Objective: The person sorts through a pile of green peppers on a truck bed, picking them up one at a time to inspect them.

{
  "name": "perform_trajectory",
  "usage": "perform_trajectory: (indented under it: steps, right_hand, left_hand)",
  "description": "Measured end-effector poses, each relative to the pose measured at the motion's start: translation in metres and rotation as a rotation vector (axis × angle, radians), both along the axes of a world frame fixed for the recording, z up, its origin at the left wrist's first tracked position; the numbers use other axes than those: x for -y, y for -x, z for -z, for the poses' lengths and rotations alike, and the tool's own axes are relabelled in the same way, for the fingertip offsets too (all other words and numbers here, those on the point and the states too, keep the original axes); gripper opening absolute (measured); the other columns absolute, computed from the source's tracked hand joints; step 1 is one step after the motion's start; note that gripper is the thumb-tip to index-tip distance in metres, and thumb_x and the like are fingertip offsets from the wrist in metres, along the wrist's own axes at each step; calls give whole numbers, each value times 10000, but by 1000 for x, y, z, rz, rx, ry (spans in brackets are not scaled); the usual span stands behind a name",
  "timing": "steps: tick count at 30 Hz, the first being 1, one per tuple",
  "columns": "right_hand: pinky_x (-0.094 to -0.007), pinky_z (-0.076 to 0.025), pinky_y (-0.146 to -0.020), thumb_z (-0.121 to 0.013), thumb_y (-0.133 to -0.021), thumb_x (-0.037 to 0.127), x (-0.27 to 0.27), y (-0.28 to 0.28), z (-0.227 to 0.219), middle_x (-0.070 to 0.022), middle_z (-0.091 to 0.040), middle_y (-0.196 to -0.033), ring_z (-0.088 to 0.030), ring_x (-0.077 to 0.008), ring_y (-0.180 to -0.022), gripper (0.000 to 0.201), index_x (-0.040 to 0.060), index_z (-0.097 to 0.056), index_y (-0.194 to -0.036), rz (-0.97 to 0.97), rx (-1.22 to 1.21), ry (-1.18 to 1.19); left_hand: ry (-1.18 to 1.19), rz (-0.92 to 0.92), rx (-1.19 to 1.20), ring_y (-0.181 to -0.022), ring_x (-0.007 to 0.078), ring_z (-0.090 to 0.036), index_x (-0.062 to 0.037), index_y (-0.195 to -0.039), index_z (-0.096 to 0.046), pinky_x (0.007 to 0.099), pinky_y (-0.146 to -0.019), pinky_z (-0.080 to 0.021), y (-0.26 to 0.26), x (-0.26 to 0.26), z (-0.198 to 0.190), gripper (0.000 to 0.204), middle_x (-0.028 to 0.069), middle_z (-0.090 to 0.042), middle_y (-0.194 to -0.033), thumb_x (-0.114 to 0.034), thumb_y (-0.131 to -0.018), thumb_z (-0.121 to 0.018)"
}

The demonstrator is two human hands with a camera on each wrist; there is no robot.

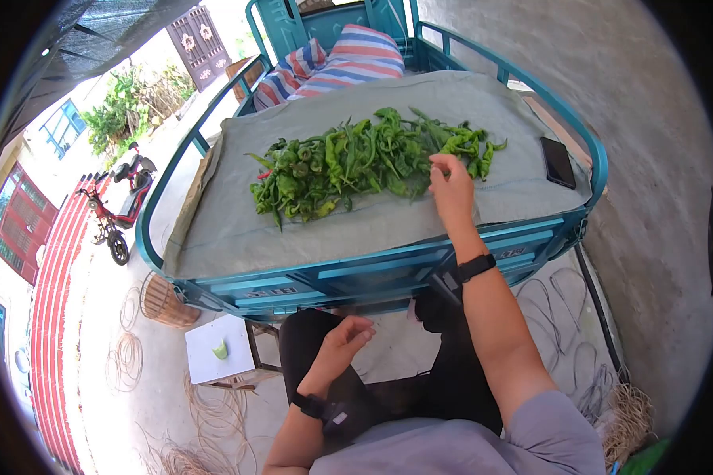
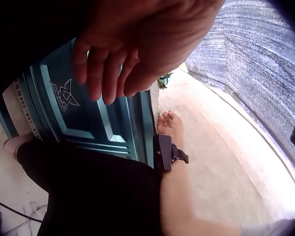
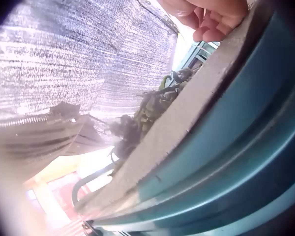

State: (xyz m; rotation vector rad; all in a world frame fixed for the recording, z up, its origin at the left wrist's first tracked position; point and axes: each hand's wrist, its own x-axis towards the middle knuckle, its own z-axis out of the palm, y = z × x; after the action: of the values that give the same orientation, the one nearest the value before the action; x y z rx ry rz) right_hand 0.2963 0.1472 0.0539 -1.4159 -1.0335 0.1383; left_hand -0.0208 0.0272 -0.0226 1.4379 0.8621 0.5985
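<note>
Your right hand [image 1: 451, 188] reaches to the center of the frame, its fingers curled at the right-hand edge of a heap of green peppers [image 1: 356, 162]; whether they pinch a pepper, you cannot tell; the heap spreads across a grey cloth [image 1: 309, 229] covering the bed of a teal cart [image 1: 372, 277], upper middle of the head view. Your left hand [image 1: 342, 342] hangs low in the frame, below the cart's tail panel and above your dark trousers [image 1: 451, 372], fingers loosely curled and holding nothing. A black phone [image 1: 558, 161] lies on the cloth at right; striped sacks [image 1: 348, 59] sit at the top; a small white stool [image 1: 214, 352] with a green scrap stands lower left; a red scooter [image 1: 119, 206] is parked at far left.
</note>
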Motion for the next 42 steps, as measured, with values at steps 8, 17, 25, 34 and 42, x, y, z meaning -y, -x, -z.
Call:
perform_trajectory:
  steps: [8,17,25,34,42]
  right_hand:
    - [-418,-476,-664,-683,-830,280,21,29,-3,-56,-628,-876,-634,-271,-806,255,188,-615,-1058,38,579,375]
    - [-330,-458,-623,-642,-836,172,20,34,-10,-29,-615,-802,-594,-188,-688,311,112,-577,-1134,7,2,332]
    - [-241,-406,-597,-556,-896,60,25,37,-17,-14,-544,-798,-468,-89,-633,274,29,-554,-1168,-420,-732,-260]
    - [-220,-418,-655,-544,-924,30,19,37,-26,20,-528,-834,-484,-68,-717,188,37,-591,-1105,-361,-385,-394]
    - [-257,-472,-772,-592,-959,168,-18,10,-21,-57,-576,-1075,-554,-120,-898,291,39,-586,-1220,-100,-322,-349]
  left_hand:
    - [-82,10,-83,-931,117,-608,-31,-1116,-605,268,-837,-482,2,2,-6,205,43,-661,-1003,-137,-941,-627]
    - [-74,12,-60,-929,134,-624,-26,-1141,-603,272,-847,-486,10,4,-11,220,55,-666,-1025,-133,-949,-611]
    - [121,-131,139,-1014,136,-613,-12,-1136,-578,273,-923,-486,4,4,-53,203,49,-634,-1058,-108,-959,-597]
    - [35,177,189,-1016,140,-610,-8,-1153,-568,269,-913,-496,-45,-33,-112,202,68,-620,-1071,-112,-980,-561]
    - [50,235,104,-972,130,-610,-22,-1174,-560,263,-883,-488,-92,-89,-100,219,62,-625,-1064,-135,-988,-541]
